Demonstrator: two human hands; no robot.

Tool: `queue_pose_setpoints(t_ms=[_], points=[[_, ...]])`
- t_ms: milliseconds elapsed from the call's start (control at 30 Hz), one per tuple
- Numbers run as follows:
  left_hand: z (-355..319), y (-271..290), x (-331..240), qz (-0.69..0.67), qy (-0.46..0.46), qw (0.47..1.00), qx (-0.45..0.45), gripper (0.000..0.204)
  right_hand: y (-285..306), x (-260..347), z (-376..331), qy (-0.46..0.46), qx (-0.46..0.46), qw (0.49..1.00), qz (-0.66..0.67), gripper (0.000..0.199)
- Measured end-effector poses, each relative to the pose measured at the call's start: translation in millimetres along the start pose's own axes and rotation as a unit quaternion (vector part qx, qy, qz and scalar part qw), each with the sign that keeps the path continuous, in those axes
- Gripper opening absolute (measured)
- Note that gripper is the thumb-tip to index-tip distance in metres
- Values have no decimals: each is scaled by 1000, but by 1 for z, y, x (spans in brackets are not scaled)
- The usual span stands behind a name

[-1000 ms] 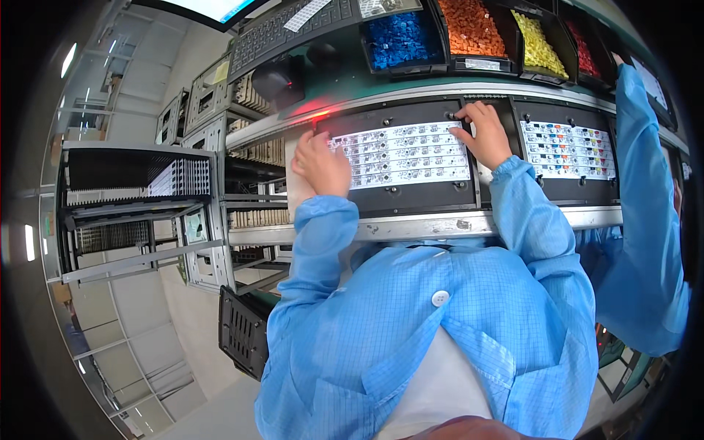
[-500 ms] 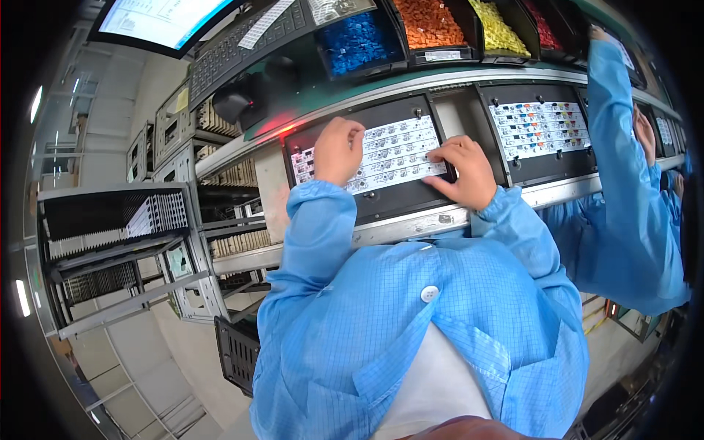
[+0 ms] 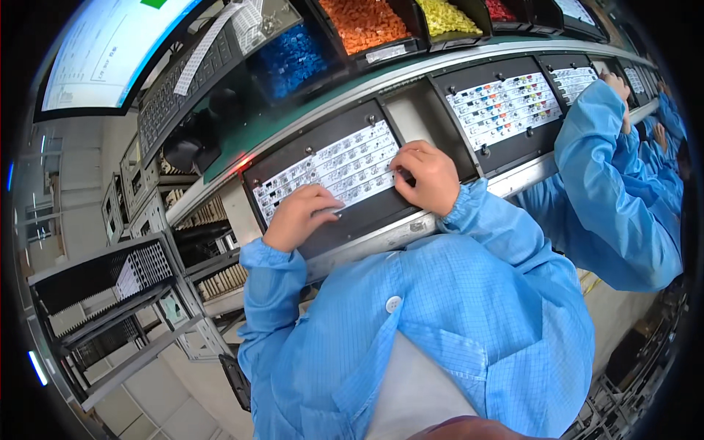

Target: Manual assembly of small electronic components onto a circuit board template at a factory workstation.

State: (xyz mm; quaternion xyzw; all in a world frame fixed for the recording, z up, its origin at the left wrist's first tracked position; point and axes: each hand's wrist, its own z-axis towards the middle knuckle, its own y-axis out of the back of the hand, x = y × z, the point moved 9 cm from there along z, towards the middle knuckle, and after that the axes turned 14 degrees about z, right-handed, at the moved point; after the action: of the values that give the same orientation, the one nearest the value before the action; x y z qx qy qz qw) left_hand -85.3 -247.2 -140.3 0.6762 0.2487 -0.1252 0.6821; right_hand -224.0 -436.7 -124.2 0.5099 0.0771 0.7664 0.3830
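Observation:
A white circuit board panel (image 3: 334, 170) with rows of small parts lies in a black carrier frame (image 3: 359, 226) on the rail in front of me. My left hand (image 3: 299, 216) rests at the panel's near left edge, its thumb and fingers slightly apart with nothing visible between them. At the panel's right end is my right hand (image 3: 429, 176), fingers curled and thumb drawn in toward the fingertips. Whatever those fingertips pinch is too small or hidden to make out. Dark knobs (image 3: 309, 150) sit along the panel's far edge.
Bins of blue (image 3: 290, 59), orange (image 3: 363, 23) and yellow parts (image 3: 449, 16) line the back. Another carrier (image 3: 506, 106), with coloured parts on its panel, lies to the right, near a co-worker's sleeve (image 3: 616, 161). At left are a monitor (image 3: 110, 59), keyboard (image 3: 176, 92) and rack (image 3: 103, 293).
My left hand has come down from over the panel to its near edge, its fingers loosening. My right fingers have curled in at the panel's right end. The whole view has shifted.

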Motion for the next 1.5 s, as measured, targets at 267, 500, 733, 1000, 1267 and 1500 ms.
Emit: queue_pose_setpoints(t_ms=[267,500,733,1000,1267,1500], points=[[22,-6,30,-125,-22,992,26,20,-2,-2,0,-21,7,1000,-21,17],[-87,43,85,-79,242,940,-228,36,-7,-13,-2,-36,40,998,-18,18],[-127,11,40,21,343,915,-214,69,1,-34,-2,-84,-41,996,-4,34],[-123,13,35,70,246,926,-277,47,8,-18,4,-127,-33,989,-64,36],[-129,36,31,101,209,908,-350,39,114,-29,99,-66,-141,973,-168,24],[-123,27,46,63,206,930,-297,47,129,-160,221,-196,85,866,-452,37]])
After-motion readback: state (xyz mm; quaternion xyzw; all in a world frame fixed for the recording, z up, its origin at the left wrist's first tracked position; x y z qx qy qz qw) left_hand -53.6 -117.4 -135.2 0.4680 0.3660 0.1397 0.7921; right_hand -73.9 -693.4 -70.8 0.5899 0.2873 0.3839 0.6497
